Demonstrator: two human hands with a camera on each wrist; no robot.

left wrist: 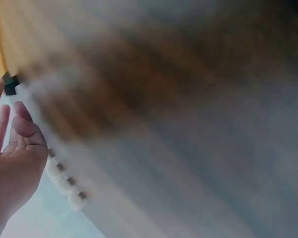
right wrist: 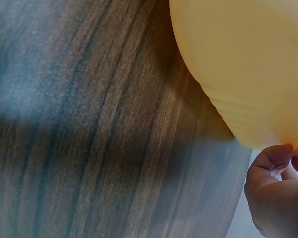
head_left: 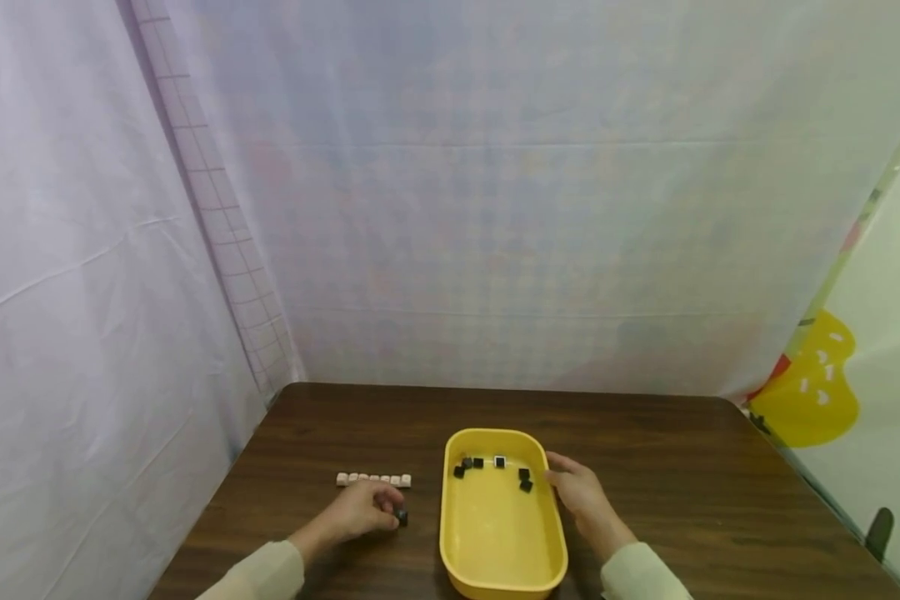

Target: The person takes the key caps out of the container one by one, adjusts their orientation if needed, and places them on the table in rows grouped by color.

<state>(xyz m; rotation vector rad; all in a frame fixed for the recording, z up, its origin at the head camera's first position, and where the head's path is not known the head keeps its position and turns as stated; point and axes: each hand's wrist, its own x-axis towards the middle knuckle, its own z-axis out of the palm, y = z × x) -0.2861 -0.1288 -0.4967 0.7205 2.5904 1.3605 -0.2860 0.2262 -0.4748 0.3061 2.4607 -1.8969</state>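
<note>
White curtain (head_left: 82,292) far left, hanging beside the slanting left edge of the brown table (head_left: 270,450). Next in, on the tabletop: a straight row of white cubes (head_left: 395,481), partly behind the left hand (head_left: 360,510). Left hand is narrow, thumb and fingers pinching a black cube (head_left: 402,517); left wrist view agrees, though most of that view is blurred. Cube is outside the container, between the row and the tray, with a strip of wood separating it from the tray wall. Yellow tray (head_left: 502,533) sits lengthwise on the table, rounded corners, raised rim all round. Contents, all toward the far end: three small black pieces (head_left: 478,463) grouped at left, one white-edged black piece (head_left: 500,462) mid-width, two more black pieces (head_left: 524,474) near the right wall. Yellow floor shows across the near part. Right hand (head_left: 581,492) grips the tray's right rim, thumb and finger pinched on the wall. Beyond it, a broad stretch of wood runs to the table's right edge, where a yellow patch (head_left: 806,400) shows on the sheet. Dark item (head_left: 879,533) at that edge, can't identify.
</note>
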